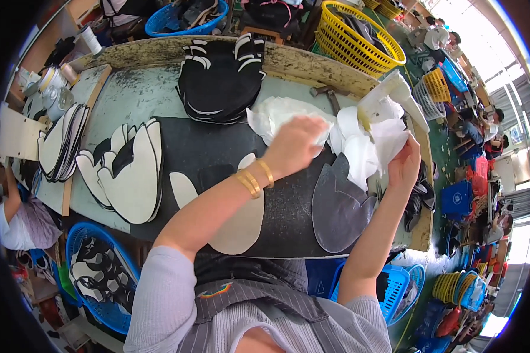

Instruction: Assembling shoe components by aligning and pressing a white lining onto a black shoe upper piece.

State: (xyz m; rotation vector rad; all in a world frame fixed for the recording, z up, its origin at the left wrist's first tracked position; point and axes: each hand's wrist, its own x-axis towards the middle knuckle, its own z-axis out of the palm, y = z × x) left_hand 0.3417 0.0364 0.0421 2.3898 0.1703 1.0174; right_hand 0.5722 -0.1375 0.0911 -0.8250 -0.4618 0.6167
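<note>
My left hand, with gold bangles on the wrist, is over a crumpled white sheet; motion smears its fingers. At the right, my right hand pinches the edge of a thin white sheet. More white pieces hang or lie beside it. Below them, a dark grey cut piece with a notched top lies on the black mat. Under my left forearm lies a cream cut piece, partly hidden.
A stack of black cut pieces lies at the back, and cream stacks lie left. A hammer rests near the wooden rim. Blue and yellow baskets surround the table. Other people work at far right.
</note>
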